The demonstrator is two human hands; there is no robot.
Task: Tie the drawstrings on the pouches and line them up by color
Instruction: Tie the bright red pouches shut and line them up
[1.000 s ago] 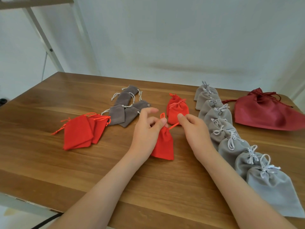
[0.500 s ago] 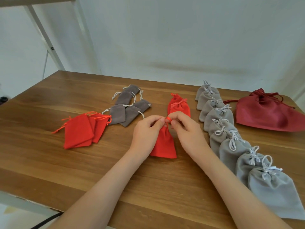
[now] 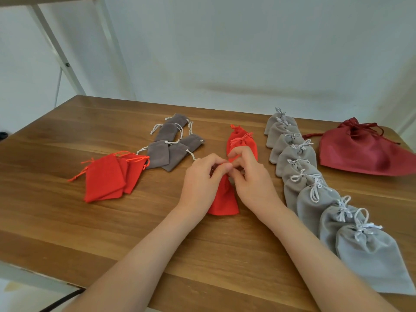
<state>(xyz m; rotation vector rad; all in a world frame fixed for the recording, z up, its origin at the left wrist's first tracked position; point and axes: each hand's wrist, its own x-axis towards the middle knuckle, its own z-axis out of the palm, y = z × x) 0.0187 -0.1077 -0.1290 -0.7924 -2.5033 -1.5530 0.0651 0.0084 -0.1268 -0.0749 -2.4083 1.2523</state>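
Observation:
A red pouch (image 3: 224, 199) lies on the wooden table (image 3: 67, 221) in front of me. My left hand (image 3: 200, 179) and my right hand (image 3: 252, 179) meet over its neck, fingers curled and pinching its red drawstrings; the knot itself is hidden by my fingers. Just behind them lie two tied red pouches (image 3: 242, 140). A row of several light grey pouches (image 3: 310, 194) with white bows runs along the right. Untied red pouches (image 3: 108, 176) and darker grey pouches (image 3: 173, 143) lie in loose heaps at the left.
A large dark red drawstring bag (image 3: 364, 149) lies at the far right, beside the grey row. A white metal frame (image 3: 54, 46) stands behind the table's left corner. The wall is close behind the table's far edge.
My hands, apart with the strings pulled sideways a second ago, have come together over the pouch's neck and now work the strings close between the fingertips.

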